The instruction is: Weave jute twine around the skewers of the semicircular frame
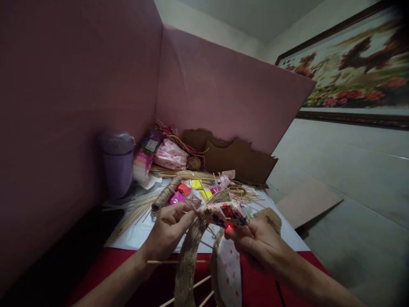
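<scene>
My left hand point(171, 228) is closed in a pinch at the upper end of a curved band wrapped in brown twine point(188, 260). A thin strand or stick shows at its fingertips; which one I cannot tell. My right hand point(255, 241) is wrapped round a floral-patterned glue gun point(222, 213) with a small red light glowing on it. The gun's narrow end points left, close to my left fingertips. Thin wooden sticks point(203, 281) cross below the band. A second twine-edged piece with white spotted cloth point(228, 268) hangs beneath my right hand.
A spool of twine point(166, 192) lies beside red, yellow and pink packets point(184, 189) on the white sheet point(140, 234). Bundled sticks point(134, 217) lie at left, near a purple bin point(118, 168). Torn cardboard point(230, 155) leans against the pink partition point(223, 85) behind.
</scene>
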Demonstrator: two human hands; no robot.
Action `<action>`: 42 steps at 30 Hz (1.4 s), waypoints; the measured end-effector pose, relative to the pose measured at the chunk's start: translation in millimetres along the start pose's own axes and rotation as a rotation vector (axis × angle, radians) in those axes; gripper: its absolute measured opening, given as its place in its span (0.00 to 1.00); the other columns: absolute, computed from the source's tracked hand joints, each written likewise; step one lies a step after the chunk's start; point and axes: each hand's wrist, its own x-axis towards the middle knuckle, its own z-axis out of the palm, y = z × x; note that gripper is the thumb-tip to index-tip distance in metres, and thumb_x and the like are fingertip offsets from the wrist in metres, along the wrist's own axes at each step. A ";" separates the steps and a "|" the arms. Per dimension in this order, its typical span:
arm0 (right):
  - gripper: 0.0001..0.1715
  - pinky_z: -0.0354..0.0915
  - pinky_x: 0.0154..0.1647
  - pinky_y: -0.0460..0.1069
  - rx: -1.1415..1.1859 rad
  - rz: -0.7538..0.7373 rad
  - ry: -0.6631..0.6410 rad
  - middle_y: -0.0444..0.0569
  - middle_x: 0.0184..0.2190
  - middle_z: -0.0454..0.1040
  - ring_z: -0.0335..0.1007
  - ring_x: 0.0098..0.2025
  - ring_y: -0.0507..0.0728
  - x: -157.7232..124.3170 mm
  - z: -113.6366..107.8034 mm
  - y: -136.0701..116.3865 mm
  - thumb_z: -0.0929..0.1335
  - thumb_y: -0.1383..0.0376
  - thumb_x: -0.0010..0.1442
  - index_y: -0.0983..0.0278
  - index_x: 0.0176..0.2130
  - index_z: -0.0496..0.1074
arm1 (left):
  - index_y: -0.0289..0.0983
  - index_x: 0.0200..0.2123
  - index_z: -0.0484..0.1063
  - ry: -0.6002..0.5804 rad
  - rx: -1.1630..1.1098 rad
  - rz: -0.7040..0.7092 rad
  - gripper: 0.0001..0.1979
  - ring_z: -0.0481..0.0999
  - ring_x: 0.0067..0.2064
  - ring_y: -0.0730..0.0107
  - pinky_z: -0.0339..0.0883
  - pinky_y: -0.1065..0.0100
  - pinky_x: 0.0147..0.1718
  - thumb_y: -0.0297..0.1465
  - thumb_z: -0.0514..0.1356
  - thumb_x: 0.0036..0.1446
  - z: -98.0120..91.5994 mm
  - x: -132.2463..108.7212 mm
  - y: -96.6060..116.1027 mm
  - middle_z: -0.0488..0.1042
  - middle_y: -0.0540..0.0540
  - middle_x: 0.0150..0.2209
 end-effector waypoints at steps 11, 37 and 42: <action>0.26 0.41 0.17 0.45 -0.039 -0.021 0.017 0.36 0.15 0.50 0.43 0.17 0.46 -4.2 -1.1 -10.3 0.61 0.44 0.59 0.62 0.26 0.55 | 0.32 0.27 0.72 0.013 0.011 0.025 0.14 0.64 0.25 0.75 0.57 0.72 0.24 0.37 0.58 0.55 -0.5 0.6 -2.1 0.69 0.48 0.22; 0.28 0.42 0.17 0.45 -0.070 -0.046 0.038 0.36 0.15 0.50 0.44 0.17 0.46 0.3 1.8 -3.3 0.61 0.41 0.57 0.62 0.24 0.55 | 0.32 0.26 0.71 0.016 0.065 0.035 0.16 0.58 0.23 0.77 0.52 0.72 0.21 0.40 0.57 0.55 -1.0 2.2 -2.9 0.64 0.50 0.21; 0.31 0.43 0.17 0.44 -0.087 -0.060 0.011 0.37 0.15 0.52 0.45 0.17 0.46 -0.8 2.9 -12.8 0.59 0.38 0.55 0.62 0.24 0.56 | 0.31 0.27 0.71 0.018 0.073 0.025 0.17 0.58 0.23 0.76 0.52 0.71 0.22 0.41 0.56 0.55 -2.4 0.9 -6.7 0.63 0.50 0.21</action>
